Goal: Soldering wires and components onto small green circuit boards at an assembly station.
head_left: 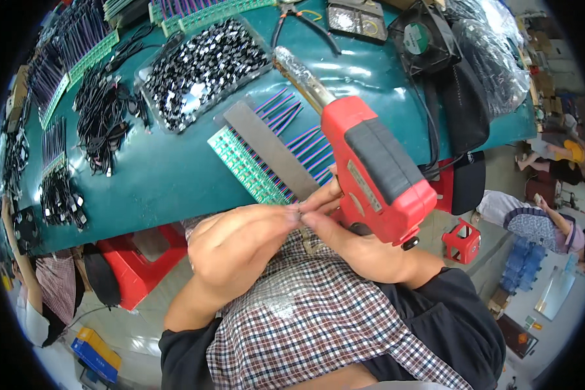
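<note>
My right hand (370,253) is closed around a red and black soldering gun (377,166), whose metal barrel points up and to the left over the table. Its thumb and forefinger also meet the fingertips of my left hand (237,244), which is closed in a pinch. Whatever sits between the fingertips is too small to make out. Just beyond them lies a panel of small green circuit boards (244,162) with thin dark and purple wires. Across the wires rests a flat grey-brown bar (270,149).
A clear tray (151,103) of small black and silver parts stands behind the panel. Bundled black cables (101,127) lie left. Pliers (311,27), a metal tin (356,19) and a black fan (426,39) are at the back. Red stools (136,263) stand below the green table (169,185).
</note>
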The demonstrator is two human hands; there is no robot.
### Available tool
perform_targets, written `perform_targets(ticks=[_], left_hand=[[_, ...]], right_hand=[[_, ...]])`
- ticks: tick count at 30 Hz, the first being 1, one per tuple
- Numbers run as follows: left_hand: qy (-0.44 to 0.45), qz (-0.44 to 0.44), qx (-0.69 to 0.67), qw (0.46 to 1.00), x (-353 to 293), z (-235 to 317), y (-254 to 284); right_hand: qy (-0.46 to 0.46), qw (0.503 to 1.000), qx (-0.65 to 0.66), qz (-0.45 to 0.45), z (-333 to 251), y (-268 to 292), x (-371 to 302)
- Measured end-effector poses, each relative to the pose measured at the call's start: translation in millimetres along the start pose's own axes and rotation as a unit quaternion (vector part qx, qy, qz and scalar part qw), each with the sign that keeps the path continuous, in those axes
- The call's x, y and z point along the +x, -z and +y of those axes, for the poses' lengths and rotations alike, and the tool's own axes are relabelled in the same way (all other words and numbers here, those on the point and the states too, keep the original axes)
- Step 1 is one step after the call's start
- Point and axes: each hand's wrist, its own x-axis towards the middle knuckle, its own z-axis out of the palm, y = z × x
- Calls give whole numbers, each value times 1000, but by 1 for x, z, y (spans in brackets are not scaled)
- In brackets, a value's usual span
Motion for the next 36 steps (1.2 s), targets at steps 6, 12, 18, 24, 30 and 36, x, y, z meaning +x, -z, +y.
perform_targets(ticks=[6,12,18,24,30,36], left_hand=[[-58,14,25,998,-3,-9,-3],[-44,37,27,998,-11,-13,-6],[-40,51,30,997,-16,-16,-11],[28,30,-24,999,-17,-14,-11],[29,43,-18,998,-14,-18,-16],[9,69,-13,998,-13,-22,-20]], right_hand=[[9,998,-49,-41,-6,-4,7],[37,995,-68,-64,-4,-6,9],[-9,999,-10,-38,0,-4,9],[-12,1000,3,-26,4,-4,12],[-54,997,60,13,3,-6,13],[-50,996,73,23,9,-7,13]])
